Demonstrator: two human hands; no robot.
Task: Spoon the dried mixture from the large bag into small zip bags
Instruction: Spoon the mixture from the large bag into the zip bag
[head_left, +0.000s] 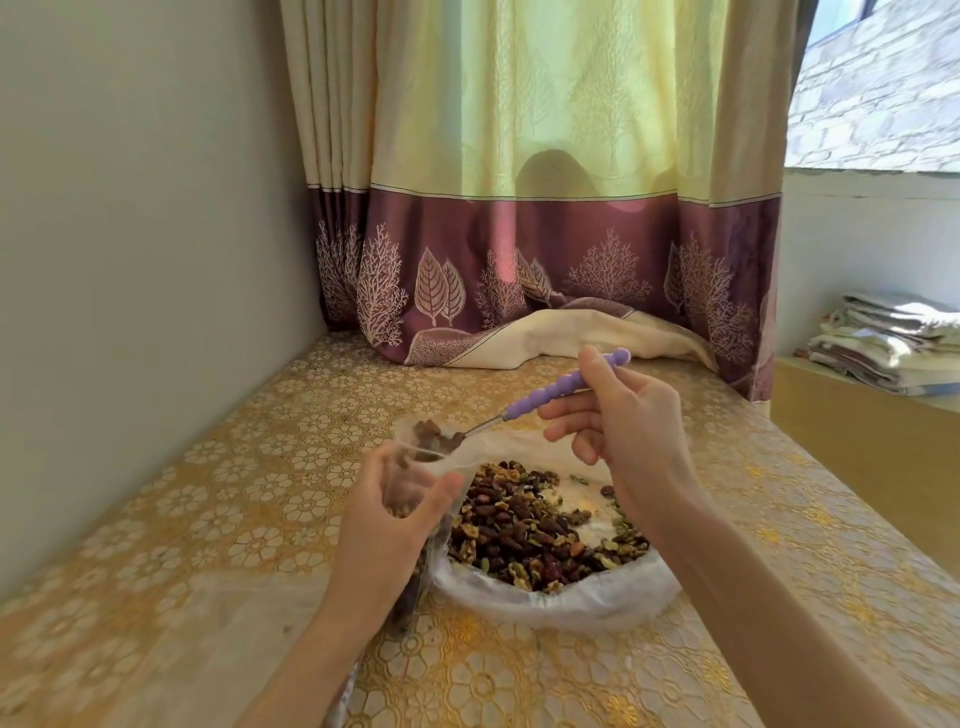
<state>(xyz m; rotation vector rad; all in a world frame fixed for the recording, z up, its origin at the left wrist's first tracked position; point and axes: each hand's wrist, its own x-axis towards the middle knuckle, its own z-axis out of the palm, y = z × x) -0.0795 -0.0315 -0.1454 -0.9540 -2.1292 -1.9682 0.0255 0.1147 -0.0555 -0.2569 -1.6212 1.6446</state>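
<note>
Filling step: right hand (631, 426) pinches spoon (524, 402), loaded bowl over small zip bag (415, 483), gripped open by left hand (387, 525). Large bag (550, 587) at 5 o'clock (still plenty inside). Next: tip spoon.

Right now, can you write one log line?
left hand: holds small zip bag open | right hand: tips loaded spoon in | large bag: open

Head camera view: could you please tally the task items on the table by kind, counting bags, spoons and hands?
Large bags: 1, open with the dried mixture
Small zip bags: 1, held open by the left hand
Spoons: 1, purple-handled, loaded, in the right hand
Hands: 2, left hand, right hand
Total: 5
</note>
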